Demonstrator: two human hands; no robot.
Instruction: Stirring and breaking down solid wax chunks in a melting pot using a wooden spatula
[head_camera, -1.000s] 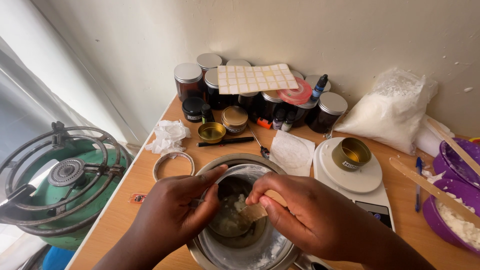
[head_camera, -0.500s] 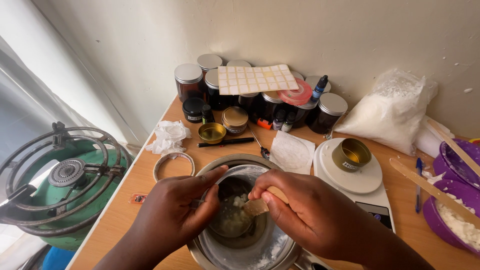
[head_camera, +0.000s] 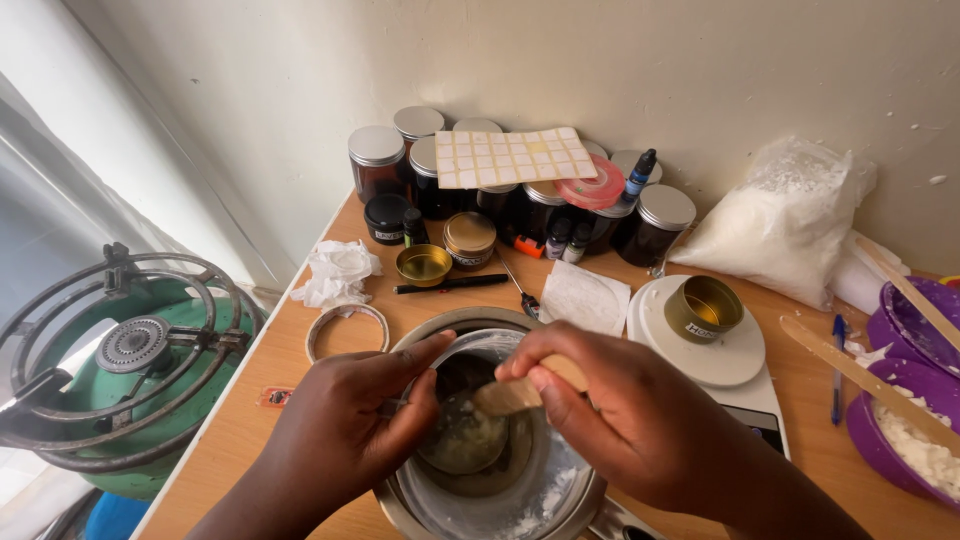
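Note:
A steel bowl sits at the near edge of the wooden table, with a smaller glass bowl nested inside. Pale, half-melted wax lies in the inner bowl. My left hand grips the inner bowl's left rim, thumb over the edge. A flat wooden stick is held in my right hand, its tip angled down toward the wax.
A white kitchen scale with a gold tin stands to the right. Dark jars with silver lids, small bottles and a label sheet line the wall. A bag of white flakes, purple bowls and a gas burner flank the work area.
My right hand has shifted slightly left and up, lifting the stick's tip out of the wax. The left hand has stayed on the bowl rim.

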